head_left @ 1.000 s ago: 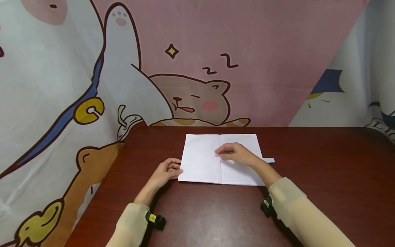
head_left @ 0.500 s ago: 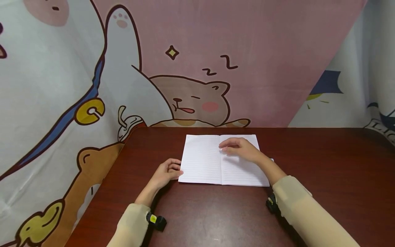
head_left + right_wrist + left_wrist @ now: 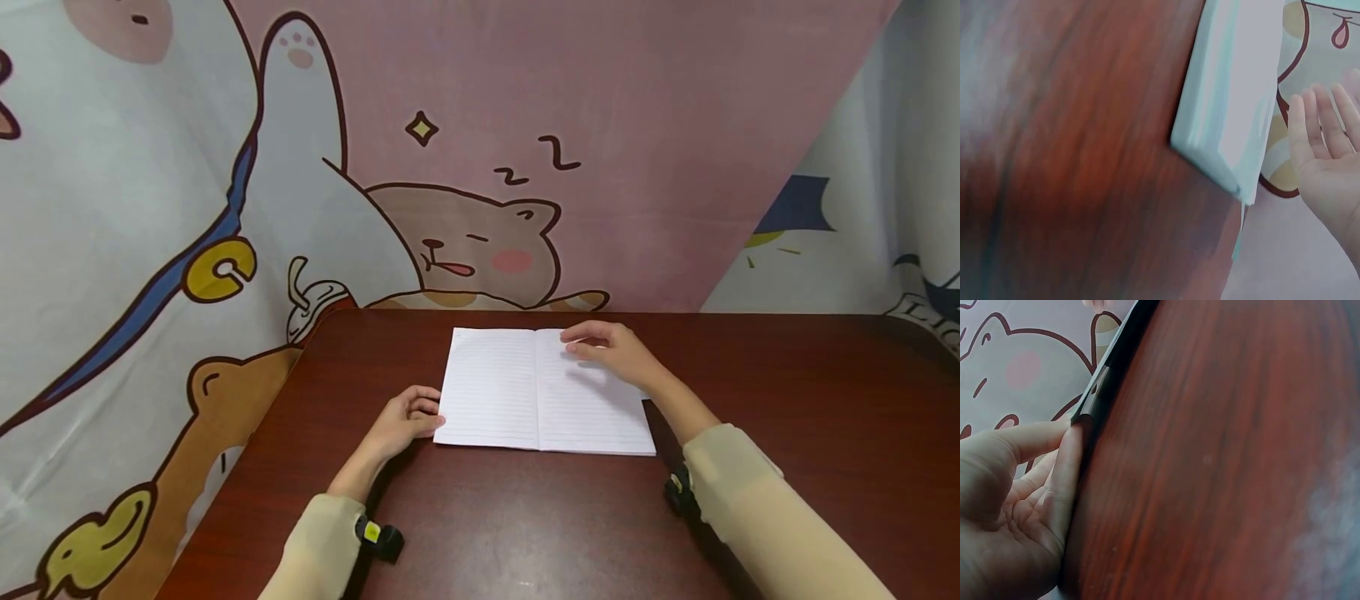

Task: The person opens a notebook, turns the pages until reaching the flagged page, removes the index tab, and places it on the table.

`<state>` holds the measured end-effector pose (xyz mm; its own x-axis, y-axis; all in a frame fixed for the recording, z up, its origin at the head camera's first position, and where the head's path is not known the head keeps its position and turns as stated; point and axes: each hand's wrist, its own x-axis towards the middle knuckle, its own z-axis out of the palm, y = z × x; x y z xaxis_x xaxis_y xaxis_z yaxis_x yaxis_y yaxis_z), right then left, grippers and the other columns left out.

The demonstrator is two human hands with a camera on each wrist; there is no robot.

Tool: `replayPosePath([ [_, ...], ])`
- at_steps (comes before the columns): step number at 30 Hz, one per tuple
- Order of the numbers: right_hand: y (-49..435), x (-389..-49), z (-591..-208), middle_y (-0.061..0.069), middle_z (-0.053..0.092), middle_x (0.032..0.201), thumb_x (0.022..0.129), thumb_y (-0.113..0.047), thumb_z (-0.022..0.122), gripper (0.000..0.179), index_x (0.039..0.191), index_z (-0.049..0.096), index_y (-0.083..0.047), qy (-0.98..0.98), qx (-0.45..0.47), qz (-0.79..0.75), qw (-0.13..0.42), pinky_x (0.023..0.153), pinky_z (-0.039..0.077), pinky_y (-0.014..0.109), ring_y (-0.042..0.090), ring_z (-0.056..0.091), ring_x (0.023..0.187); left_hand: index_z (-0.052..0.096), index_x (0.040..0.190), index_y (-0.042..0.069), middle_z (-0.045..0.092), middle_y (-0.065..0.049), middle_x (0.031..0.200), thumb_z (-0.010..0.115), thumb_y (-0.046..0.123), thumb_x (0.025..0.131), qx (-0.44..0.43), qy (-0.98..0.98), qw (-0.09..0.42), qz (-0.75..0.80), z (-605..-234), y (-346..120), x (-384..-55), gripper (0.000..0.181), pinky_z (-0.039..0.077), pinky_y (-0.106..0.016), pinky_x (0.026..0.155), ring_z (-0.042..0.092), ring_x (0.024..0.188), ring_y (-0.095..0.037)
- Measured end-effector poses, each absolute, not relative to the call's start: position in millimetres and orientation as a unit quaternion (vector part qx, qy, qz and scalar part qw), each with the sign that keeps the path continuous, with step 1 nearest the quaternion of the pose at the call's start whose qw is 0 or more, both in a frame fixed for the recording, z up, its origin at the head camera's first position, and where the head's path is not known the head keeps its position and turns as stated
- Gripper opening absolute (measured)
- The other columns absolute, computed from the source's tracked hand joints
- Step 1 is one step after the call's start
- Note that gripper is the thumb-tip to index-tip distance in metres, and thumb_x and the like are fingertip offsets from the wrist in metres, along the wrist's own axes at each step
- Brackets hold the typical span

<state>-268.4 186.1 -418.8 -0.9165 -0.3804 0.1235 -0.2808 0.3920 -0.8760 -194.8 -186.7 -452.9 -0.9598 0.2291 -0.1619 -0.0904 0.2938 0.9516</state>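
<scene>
An open notebook [image 3: 487,387] with blank lined pages lies on the dark wooden table in the head view. My left hand [image 3: 401,422] pinches its left edge, thumb on the page side. The left wrist view shows that thumb and a finger meeting at the notebook's edge [image 3: 1099,374]. Above the upper part of the right page hovers my right hand [image 3: 611,350], fingers loosely bent and holding nothing. In the right wrist view, this hand [image 3: 1332,150] appears with fingers extended, apart from the thick page block [image 3: 1229,106].
A thin pale strip [image 3: 1237,244] sticks out past the notebook's right side, mostly hidden by my wrist in the head view. The reddish-brown table [image 3: 787,417] extends around it. Behind hangs a cartoon-printed cloth [image 3: 637,150]. Both wrists carry small black cameras.
My right hand has moved from the notebook's centre fold to the right and farther back over the right page. The left hand stays at the left edge.
</scene>
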Motion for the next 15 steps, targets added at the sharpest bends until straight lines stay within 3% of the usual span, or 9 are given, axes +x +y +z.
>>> replayPosePath([
  [4,195,-269,-418,0.015,0.069,0.124,0.096,-0.024,0.067,0.034,0.122,0.068,-0.002,0.854,-0.179,-0.488,0.019,0.084,0.05,0.017,0.012,0.065,0.104,0.05,0.129,-0.006,0.064,-0.011,0.103,0.067,0.003,0.091,0.045,0.793,0.136,0.593,-452,-187,-194,0.042,0.057,-0.023,0.075,0.063,0.082,-0.007],
  [11,207,-270,-419,0.016,0.068,0.125,0.096,-0.027,0.068,0.033,0.122,0.069,-0.006,0.877,-0.148,-0.457,-0.018,0.101,0.046,0.048,0.033,0.061,0.119,0.05,0.129,-0.006,0.063,-0.013,0.105,0.067,0.003,0.091,0.046,0.794,0.138,0.59,-452,-187,-195,0.043,0.057,-0.023,0.075,0.063,0.082,-0.006],
  [15,213,-269,-420,0.019,0.067,0.127,0.096,-0.028,0.068,0.036,0.123,0.068,-0.005,0.881,-0.136,-0.452,-0.03,0.101,0.044,0.053,0.036,0.059,0.121,0.05,0.13,-0.005,0.063,-0.012,0.105,0.067,0.003,0.092,0.043,0.795,0.142,0.588,-452,-187,-196,0.043,0.057,-0.024,0.077,0.063,0.083,-0.006],
])
